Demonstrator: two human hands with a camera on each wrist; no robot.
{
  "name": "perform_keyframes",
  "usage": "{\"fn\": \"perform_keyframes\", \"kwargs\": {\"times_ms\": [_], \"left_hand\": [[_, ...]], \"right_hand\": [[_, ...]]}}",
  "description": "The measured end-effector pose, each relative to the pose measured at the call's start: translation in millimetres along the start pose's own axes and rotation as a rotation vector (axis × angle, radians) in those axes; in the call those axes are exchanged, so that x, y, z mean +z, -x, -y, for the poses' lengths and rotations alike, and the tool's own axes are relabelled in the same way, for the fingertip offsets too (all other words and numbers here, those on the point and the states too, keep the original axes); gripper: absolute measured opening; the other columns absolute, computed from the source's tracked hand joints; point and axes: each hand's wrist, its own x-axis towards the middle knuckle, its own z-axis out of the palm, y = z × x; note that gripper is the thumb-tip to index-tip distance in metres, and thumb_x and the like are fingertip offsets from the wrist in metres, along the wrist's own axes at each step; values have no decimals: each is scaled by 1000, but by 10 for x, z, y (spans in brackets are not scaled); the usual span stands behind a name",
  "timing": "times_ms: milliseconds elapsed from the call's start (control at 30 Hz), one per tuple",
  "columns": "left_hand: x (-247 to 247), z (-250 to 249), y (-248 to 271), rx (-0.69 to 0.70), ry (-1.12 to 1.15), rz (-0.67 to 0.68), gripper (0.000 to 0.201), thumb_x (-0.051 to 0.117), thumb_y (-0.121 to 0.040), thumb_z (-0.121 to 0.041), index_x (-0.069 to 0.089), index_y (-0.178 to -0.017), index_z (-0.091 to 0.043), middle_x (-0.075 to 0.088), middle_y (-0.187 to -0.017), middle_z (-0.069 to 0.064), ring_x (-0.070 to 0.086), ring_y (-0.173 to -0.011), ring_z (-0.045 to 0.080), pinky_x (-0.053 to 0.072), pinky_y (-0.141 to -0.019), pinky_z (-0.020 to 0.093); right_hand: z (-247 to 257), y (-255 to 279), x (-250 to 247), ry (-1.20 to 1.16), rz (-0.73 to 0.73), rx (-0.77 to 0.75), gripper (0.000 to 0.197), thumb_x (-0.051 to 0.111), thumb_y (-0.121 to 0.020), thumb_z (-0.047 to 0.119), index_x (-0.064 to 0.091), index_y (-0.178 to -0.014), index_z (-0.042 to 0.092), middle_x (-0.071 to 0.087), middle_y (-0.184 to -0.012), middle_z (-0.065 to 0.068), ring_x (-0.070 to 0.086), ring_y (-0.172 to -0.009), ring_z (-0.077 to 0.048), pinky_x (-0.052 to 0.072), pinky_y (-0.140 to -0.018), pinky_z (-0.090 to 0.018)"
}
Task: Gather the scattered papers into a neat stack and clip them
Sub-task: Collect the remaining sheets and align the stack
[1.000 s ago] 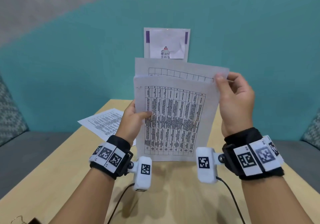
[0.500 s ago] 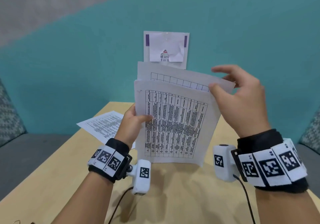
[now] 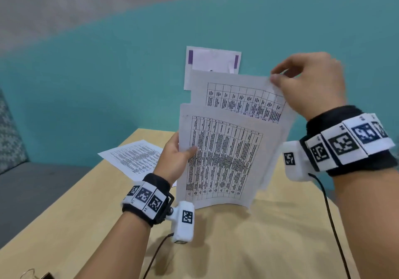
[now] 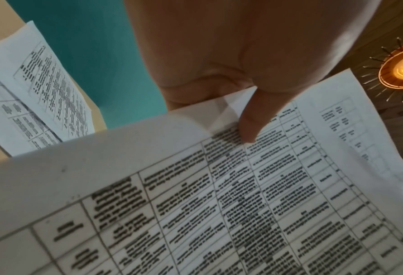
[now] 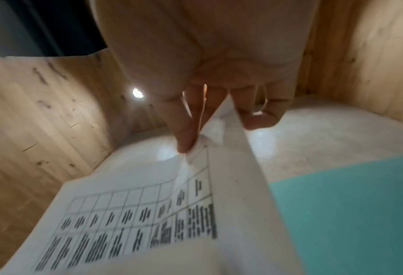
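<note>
Two printed sheets stand upright on the wooden table. My left hand grips the left edge of the front sheet, thumb across its printed table. Behind it the back sheet sticks up higher, and my right hand pinches its top right corner between thumb and fingers. Another printed sheet lies flat on the table to the left, also seen in the left wrist view. A binder clip shows partly at the bottom left edge.
A white card with purple bars hangs on the teal wall behind the sheets. Grey seats flank the table on the left. Black cables run from both wrist cameras over the table's near part.
My right hand let go of the sheets' right edge, rose, and now pinches the back sheet's top right corner. That sheet has been drawn upward, showing more of its table. The left hand kept its grip.
</note>
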Motion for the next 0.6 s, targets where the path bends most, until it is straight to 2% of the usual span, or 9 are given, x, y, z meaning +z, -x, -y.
{"fn": "perform_keyframes", "kwargs": {"times_ms": [67, 167, 233, 300, 333, 400, 433, 500, 600], "left_hand": [[3, 8, 7, 3, 10, -11, 39, 60, -99, -1, 60, -118, -34, 73, -120, -7, 68, -115, 18, 49, -108, 50], [-13, 8, 20, -17, 43, -35, 44, 60, -98, -1, 60, -118, -40, 72, -121, -10, 66, -117, 19, 46, -111, 51], [-36, -1, 19, -17, 61, -34, 44, 60, -98, -1, 59, -118, -40, 71, -119, -11, 66, -115, 16, 46, -110, 48], [-64, -11, 16, -14, 57, -16, 42, 60, -98, 0, 59, -120, -36, 70, -115, -13, 66, -109, 10, 47, -108, 44], [-78, -21, 16, -17, 44, -2, 41, 61, -98, -1, 59, -123, -33, 71, -115, -13, 66, -108, 9, 47, -107, 43], [-112, -24, -2, -22, 30, 27, 42, 63, -97, -1, 61, -127, -30, 74, -115, -8, 68, -109, 14, 49, -104, 43], [-126, -20, -10, -22, 35, 37, 42, 65, -96, -1, 63, -126, -29, 76, -115, -6, 70, -110, 17, 50, -103, 44], [-138, -20, -11, -18, 40, 49, 42, 65, -95, 0, 65, -126, -28, 77, -114, -5, 72, -108, 19, 54, -99, 42], [-133, -12, -20, -17, 84, 41, 43, 63, -95, 4, 63, -131, -21, 77, -116, -1, 72, -108, 19, 54, -97, 37]], "right_hand": [[-141, 5, 1, -190, -58, 73, 34, 79, -77, 36, 71, -109, 29, 66, -78, 12, 65, -86, -14, 46, -80, -26], [-387, 116, 114, -465, 15, 247, 52, 84, -73, 42, 63, -118, 28, 66, -90, 3, 64, -83, -15, 51, -76, -26], [-511, 242, 218, -589, 160, 349, 40, 83, -79, 32, 67, -114, 21, 67, -89, -2, 63, -73, -14, 48, -62, -22], [-605, 342, 328, -619, 234, 375, 16, 80, -83, 22, 73, -98, 19, 70, -77, 4, 62, -63, -10, 44, -60, -22], [-639, 371, 368, -638, 209, 374, 6, 78, -85, 18, 74, -88, 19, 71, -69, 10, 62, -59, -6, 45, -59, -20], [-716, 359, 399, -690, 77, 383, 12, 77, -85, 15, 71, -76, 19, 69, -58, 15, 58, -51, 2, 45, -53, -11], [-751, 333, 402, -717, 9, 396, 15, 78, -85, 15, 69, -73, 19, 68, -59, 13, 57, -51, 1, 45, -54, -12], [-821, 303, 423, -773, -30, 441, 13, 78, -85, 20, 67, -78, 19, 67, -72, 2, 58, -61, -8, 47, -60, -22], [-891, 401, 501, -852, 126, 539, 17, 78, -85, 23, 67, -98, 20, 68, -85, -1, 60, -66, -15, 50, -61, -30]]}}
